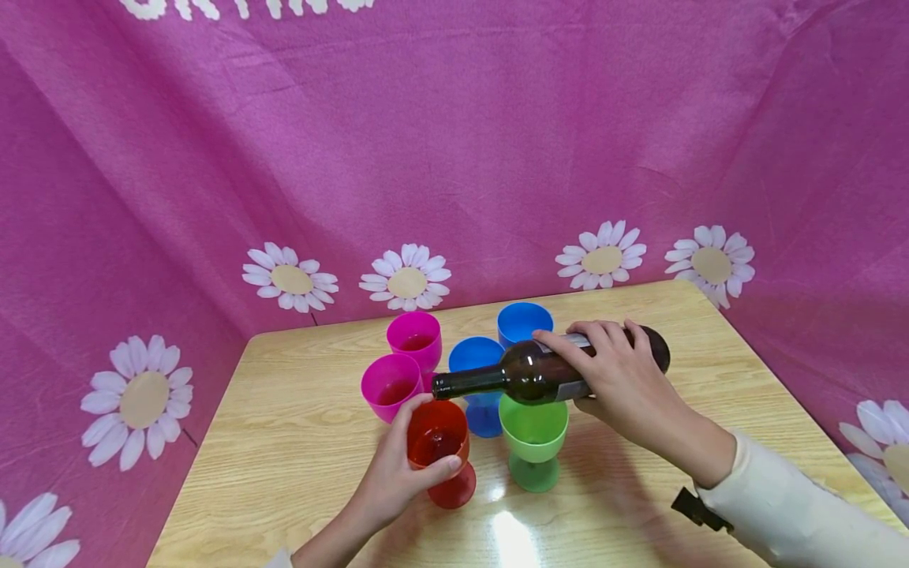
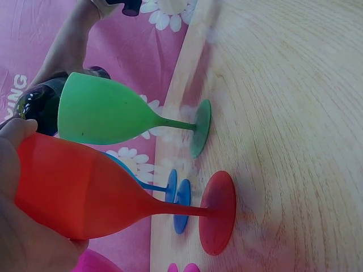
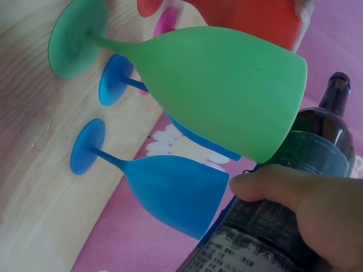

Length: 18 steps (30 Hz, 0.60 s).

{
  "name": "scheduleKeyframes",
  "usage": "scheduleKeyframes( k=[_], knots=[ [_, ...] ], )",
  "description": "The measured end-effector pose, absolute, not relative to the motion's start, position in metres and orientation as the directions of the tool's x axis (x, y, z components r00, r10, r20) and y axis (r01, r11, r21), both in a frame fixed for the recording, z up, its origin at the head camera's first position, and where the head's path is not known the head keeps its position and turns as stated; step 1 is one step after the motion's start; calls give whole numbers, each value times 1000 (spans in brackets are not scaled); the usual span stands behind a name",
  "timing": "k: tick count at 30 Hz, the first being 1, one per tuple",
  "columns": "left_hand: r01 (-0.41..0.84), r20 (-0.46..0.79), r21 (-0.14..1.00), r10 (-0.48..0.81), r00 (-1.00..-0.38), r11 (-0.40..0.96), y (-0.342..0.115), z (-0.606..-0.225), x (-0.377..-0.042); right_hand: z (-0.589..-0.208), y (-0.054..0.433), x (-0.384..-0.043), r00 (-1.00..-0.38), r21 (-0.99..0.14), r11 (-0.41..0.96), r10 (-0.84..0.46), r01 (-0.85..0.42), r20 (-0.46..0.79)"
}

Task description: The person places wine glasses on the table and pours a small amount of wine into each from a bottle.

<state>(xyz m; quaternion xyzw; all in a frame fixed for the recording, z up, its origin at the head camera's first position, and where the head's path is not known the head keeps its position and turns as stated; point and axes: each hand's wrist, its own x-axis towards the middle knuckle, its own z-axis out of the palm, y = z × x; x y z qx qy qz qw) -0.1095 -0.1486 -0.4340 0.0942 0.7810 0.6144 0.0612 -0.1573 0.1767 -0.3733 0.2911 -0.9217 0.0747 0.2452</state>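
Note:
My left hand [image 1: 398,465] grips the bowl of a red goblet [image 1: 438,434], thumb on the near side and fingers round the far left. The goblet's round foot [image 2: 218,213] is at the wooden tabletop. In my right hand [image 1: 625,379] is a dark glass wine bottle [image 1: 529,372], held round its labelled body. The bottle lies almost level, its neck pointing left and its mouth over the red goblet's far rim. Just right of the red goblet stands a green goblet [image 1: 534,434], below the bottle's body in the head view.
Two blue goblets [image 1: 474,355] stand behind the bottle, partly covered by it. At the back left are two pink goblets [image 1: 414,334] with darker red at the bottom of their bowls. The wooden table [image 1: 298,442] meets a pink flowered cloth [image 1: 454,158] at the back and sides.

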Motion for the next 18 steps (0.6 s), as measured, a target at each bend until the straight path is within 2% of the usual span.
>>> scheduleKeyframes(
  k=[6,18],
  knots=[
    [73,16,968,230,-973,242,-149,-433,-111,-378,180,-157,-717,-39,824,-467,-565,517],
    [42,-26,960,236,-971,276,-151,-433,-111,-391,185,-159,-762,-209,808,-385,-551,522]
  ],
)
